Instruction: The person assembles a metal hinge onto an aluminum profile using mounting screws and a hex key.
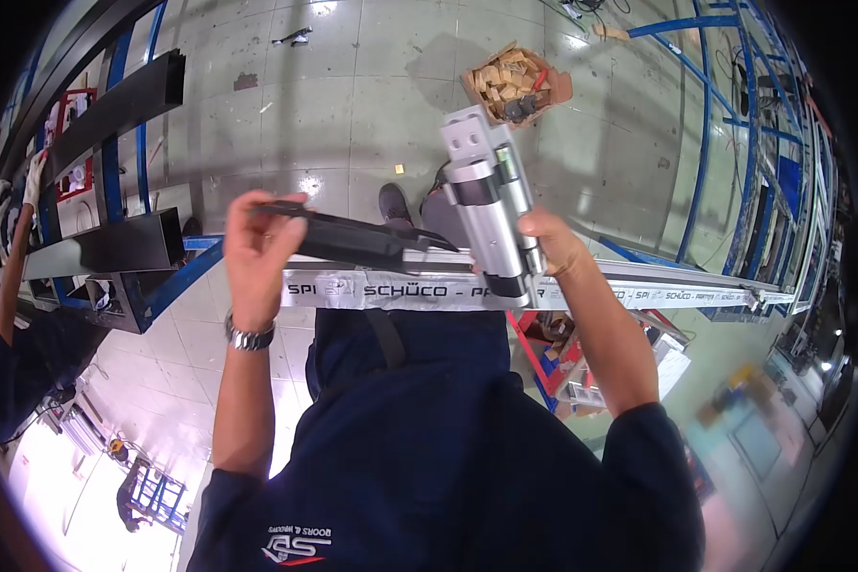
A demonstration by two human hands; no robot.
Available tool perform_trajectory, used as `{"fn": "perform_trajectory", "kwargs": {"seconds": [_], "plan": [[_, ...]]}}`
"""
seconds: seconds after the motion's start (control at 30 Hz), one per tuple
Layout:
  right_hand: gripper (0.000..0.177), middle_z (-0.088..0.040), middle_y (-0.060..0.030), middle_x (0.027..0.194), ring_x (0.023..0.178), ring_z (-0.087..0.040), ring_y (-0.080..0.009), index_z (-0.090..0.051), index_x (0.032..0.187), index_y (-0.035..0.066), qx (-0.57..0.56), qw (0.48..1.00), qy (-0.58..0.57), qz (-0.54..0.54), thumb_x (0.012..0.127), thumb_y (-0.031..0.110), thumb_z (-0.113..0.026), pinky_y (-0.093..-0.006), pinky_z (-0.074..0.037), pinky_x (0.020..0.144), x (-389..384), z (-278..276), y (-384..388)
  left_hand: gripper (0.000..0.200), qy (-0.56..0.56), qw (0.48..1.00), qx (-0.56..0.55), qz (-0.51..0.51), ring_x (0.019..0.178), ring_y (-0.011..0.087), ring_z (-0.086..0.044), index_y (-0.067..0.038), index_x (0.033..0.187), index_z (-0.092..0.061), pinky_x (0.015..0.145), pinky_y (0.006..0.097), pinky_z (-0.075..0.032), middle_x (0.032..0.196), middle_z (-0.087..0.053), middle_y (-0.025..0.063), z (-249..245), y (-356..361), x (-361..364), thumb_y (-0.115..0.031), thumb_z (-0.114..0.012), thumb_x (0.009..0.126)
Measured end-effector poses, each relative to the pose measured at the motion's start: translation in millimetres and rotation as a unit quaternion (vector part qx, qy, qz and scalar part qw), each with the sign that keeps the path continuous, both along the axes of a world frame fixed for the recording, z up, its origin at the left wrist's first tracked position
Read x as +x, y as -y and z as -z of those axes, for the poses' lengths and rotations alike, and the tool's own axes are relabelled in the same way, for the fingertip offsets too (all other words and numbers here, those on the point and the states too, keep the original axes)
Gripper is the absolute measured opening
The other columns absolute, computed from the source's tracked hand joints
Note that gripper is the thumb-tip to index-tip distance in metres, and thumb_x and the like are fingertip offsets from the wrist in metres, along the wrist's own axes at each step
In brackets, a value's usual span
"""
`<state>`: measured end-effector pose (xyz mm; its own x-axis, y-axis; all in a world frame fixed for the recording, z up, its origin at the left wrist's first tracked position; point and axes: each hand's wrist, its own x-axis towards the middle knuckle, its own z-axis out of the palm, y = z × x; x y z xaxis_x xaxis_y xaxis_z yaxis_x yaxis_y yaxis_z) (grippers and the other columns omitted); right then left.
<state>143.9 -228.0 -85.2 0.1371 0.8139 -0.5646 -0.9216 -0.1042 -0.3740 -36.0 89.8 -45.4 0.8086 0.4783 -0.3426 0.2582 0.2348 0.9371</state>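
My left hand [260, 250] pinches one end of a long dark strip-like piece [353, 240] between thumb and fingers. The piece points right, its thin far tip passing close beside the hinge. In my right hand [555, 246] is a silver door hinge [486, 229] with black bands around its barrel and a plate with two holes at the top. The fingers on its far side are hidden. Both things are held above a long metal profile [405, 290] wrapped in printed protective film, which lies across in front of my body.
A torn cardboard box [515, 84] full of small blocks stands on the tiled floor. Dark profiles [114, 110] rest on a blue rack at left, with another person's gloved hand [35, 179] beside them. Blue metal frames [704, 143] stand at right. A red trolley [543, 357] is under the profile.
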Motion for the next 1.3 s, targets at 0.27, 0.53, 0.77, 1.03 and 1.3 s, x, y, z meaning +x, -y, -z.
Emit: {"fn": "perform_trajectory", "kwargs": {"seconds": [0.27, 0.53, 0.77, 1.03, 1.3], "plan": [[0.086, -0.065, -0.0268, 0.101, 0.088, -0.069, -0.0389, -0.049, 0.131, -0.002, -0.076, 0.996, 0.02, 0.041, 0.064, 0.041, -0.083, -0.0506, -0.058, 0.079, 27, -10, 32, 0.022, -0.122, 0.97, -0.093, 0.19, 0.088, 0.0094, -0.059, -0.005, 0.096, -0.053, 0.08, 0.0245, -0.05, 0.104, -0.061, 0.0052, 55, 35, 22, 0.002, -0.07, 0.084], [0.089, -0.066, -0.027, 0.097, 0.084, -0.07, -0.0385, -0.049, 0.13, -0.005, -0.063, 0.998, 0.005, 0.015, 0.062, 0.042, -0.083, -0.0484, -0.059, 0.077, 29, -5, 36, 0.039, -0.146, 0.881, -0.054, 0.447, 0.092, 0.0129, -0.058, -0.008, 0.12, -0.069, 0.084, 0.0274, -0.047, 0.107, -0.062, 0.0046, 59, 22, 46, 0.0, -0.068, 0.082], [0.089, -0.066, -0.0278, 0.099, 0.084, -0.07, -0.0383, -0.048, 0.13, -0.006, -0.071, 0.997, 0.002, -0.001, 0.063, 0.04, -0.083, -0.047, -0.06, 0.075, 28, 0, 38, 0.041, -0.091, 0.8, -0.006, 0.592, 0.107, 0.025, -0.059, -0.011, 0.124, -0.067, 0.098, 0.034, -0.045, 0.115, -0.064, 0.0093, 58, 20, 59, -0.004, -0.065, 0.083], [0.089, -0.065, -0.0261, 0.1, 0.083, -0.07, -0.0367, -0.047, 0.131, -0.006, -0.081, 0.997, 0.011, 0.017, 0.063, 0.038, -0.084, -0.0476, -0.061, 0.076, 24, 8, 45, 0.037, -0.044, 0.763, 0.177, 0.62, 0.115, 0.0311, -0.055, -0.01, 0.128, -0.062, 0.102, 0.0407, -0.042, 0.129, -0.061, 0.0114, 42, 54, 65, -0.007, -0.06, 0.091], [0.087, -0.065, -0.0266, 0.101, 0.085, -0.07, -0.0379, -0.048, 0.131, -0.006, -0.08, 0.997, 0.013, 0.013, 0.063, 0.036, -0.083, -0.0495, -0.06, 0.077, 25, 4, 45, 0.033, -0.019, 0.724, 0.262, 0.638, 0.109, 0.0309, -0.058, -0.011, 0.123, -0.064, 0.097, 0.0387, -0.047, 0.126, -0.063, 0.0094, 51, 66, 70, -0.01, -0.063, 0.09]]}}
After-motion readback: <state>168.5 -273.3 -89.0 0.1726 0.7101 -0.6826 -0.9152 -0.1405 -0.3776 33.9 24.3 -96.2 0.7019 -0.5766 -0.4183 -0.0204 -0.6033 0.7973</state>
